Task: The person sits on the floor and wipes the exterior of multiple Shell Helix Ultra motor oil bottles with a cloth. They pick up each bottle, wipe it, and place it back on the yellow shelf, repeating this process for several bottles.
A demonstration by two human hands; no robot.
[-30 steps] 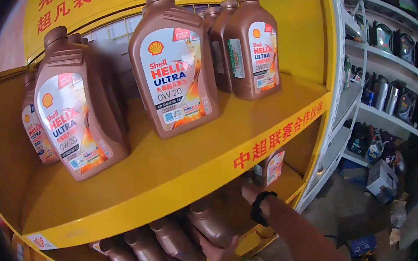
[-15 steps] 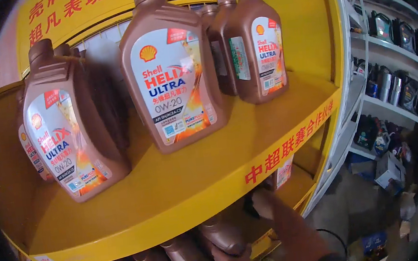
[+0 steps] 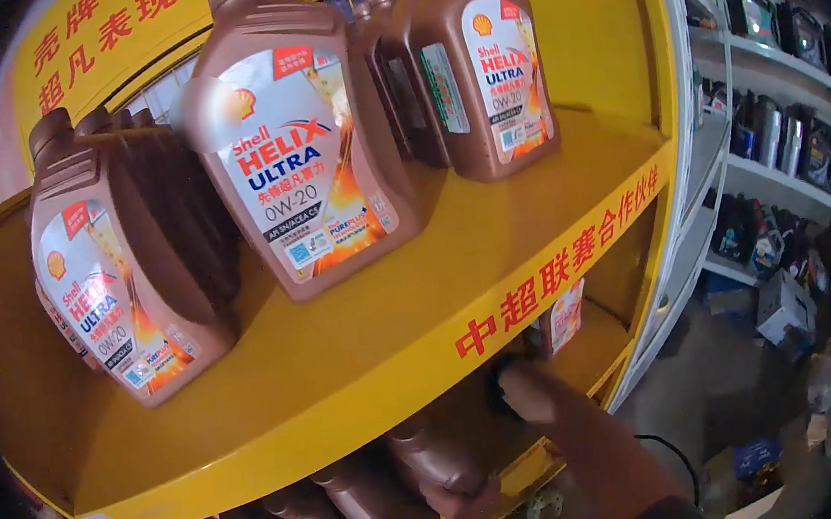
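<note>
On the lower shelf, my left hand (image 3: 462,503) grips the near end of a brown motor oil bottle (image 3: 439,460). My right hand (image 3: 528,391) reaches in under the yellow upper shelf (image 3: 282,427), its fingers closed around something dark that I cannot make out. Just beyond that hand, another oil bottle (image 3: 565,317) with a pale label is partly covered by the shelf's front edge. Left of my left hand, several more brown bottles (image 3: 367,499) stand in a row, their upper parts hidden by the shelf.
Large brown oil bottles stand on the upper shelf: one in the middle (image 3: 312,174), a row at the left (image 3: 118,288) and a group at the right (image 3: 493,82). White racks (image 3: 798,183) with bottles line the right side. A white box (image 3: 783,309) is below them.
The view has shifted, so the upper bottles appear further left. My right hand has moved slightly along the lower shelf; my left hand stays at the same bottle.
</note>
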